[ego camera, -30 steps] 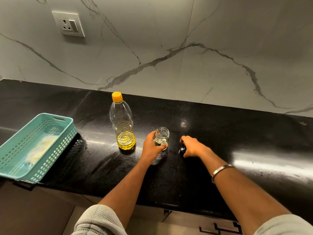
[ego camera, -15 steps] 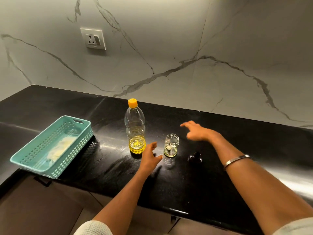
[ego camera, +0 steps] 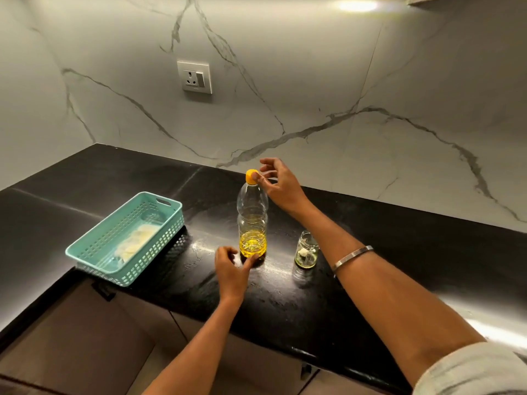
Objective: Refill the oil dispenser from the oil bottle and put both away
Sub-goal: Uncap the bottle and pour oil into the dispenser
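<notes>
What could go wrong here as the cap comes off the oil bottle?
1. The left hand only touches the oil bottle at its base, not wrapped around it; twisting the orange cap with the right hand could tip it.
2. The small glass jar stands open beside the right forearm; a sweep back might knock it over.
3. Its narrow mouth makes spilling onto the black counter likely.

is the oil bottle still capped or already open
Capped. The orange cap sits on the neck of the upright oil bottle; the right hand has fingertips at the cap, and the left hand is at the base.
</notes>
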Demonstrator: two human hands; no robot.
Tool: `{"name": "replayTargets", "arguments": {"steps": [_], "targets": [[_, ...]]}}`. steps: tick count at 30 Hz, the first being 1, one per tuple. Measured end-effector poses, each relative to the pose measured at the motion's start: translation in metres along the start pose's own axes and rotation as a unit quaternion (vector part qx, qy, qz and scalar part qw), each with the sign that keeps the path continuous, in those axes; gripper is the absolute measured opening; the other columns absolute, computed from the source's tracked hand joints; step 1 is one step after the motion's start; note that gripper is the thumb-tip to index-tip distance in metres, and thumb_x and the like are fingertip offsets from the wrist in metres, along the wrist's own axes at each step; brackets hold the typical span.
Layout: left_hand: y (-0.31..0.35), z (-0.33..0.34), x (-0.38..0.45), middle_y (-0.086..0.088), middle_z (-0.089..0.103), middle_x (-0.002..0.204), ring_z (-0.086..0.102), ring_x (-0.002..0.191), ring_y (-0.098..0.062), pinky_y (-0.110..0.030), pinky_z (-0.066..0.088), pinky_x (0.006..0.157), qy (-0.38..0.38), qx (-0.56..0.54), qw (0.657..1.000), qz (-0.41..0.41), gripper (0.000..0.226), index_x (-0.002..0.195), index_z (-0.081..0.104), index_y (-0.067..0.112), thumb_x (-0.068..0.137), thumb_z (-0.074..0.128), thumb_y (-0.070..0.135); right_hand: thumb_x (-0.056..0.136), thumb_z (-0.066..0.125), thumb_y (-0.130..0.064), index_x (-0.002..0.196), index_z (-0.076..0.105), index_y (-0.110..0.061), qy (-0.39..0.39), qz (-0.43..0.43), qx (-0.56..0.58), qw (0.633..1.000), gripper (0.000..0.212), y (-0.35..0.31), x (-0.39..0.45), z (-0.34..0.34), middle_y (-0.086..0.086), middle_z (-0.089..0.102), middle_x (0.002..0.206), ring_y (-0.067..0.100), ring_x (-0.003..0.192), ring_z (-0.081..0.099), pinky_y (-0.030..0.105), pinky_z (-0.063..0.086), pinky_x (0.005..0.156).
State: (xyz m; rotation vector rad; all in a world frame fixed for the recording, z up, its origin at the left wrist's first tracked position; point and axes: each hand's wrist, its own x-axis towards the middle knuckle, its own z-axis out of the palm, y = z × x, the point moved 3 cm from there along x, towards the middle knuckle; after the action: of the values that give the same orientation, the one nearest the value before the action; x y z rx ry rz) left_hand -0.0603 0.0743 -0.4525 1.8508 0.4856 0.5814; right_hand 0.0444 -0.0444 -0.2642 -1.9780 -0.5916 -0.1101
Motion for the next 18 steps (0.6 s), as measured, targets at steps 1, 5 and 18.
{"name": "replayTargets", "arguments": {"steps": [1,5,18], "targets": [[0.001,-0.003,0.004,-0.001,0.046,0.092,0.045,0.081,-0.017,-0.014,0.039,0.069,0.01,-0.001,1.0,-0.002,0.052,0.093,0.048,0.013,0.064,0.088,0.03,0.091,0.064,-0.026,0.13,0.048,-0.005,0.009,-0.003,0.003,1.0,0.046,-0.003,0.001,0.003,0.013,0.056,0.121,0.017,0.105,0.057,0.022,0.051,0.087],[0.015,-0.003,0.027,-0.002,0.044,0.118,0.044,0.106,-0.016,-0.029,0.042,0.091,-0.04,0.005,0.999,0.005,0.083,0.123,0.044,0.011,0.059,0.088,0.04,0.089,0.067,-0.023,0.119,0.057,-0.005,0.027,-0.015,-0.023,0.999,0.036,-0.007,0.007,0.012,0.014,0.058,0.119,0.023,0.104,0.059,0.021,0.05,0.083],[0.043,0.031,0.073,0.001,0.048,0.125,0.049,0.119,-0.015,-0.034,0.046,0.097,-0.12,-0.013,0.992,0.028,0.077,0.129,0.05,0.021,0.065,0.084,0.047,0.08,0.076,-0.027,0.107,0.064,-0.003,0.036,0.013,-0.098,0.994,0.038,-0.002,0.019,0.013,0.013,0.064,0.104,0.018,0.089,0.06,0.023,0.053,0.078]]}}
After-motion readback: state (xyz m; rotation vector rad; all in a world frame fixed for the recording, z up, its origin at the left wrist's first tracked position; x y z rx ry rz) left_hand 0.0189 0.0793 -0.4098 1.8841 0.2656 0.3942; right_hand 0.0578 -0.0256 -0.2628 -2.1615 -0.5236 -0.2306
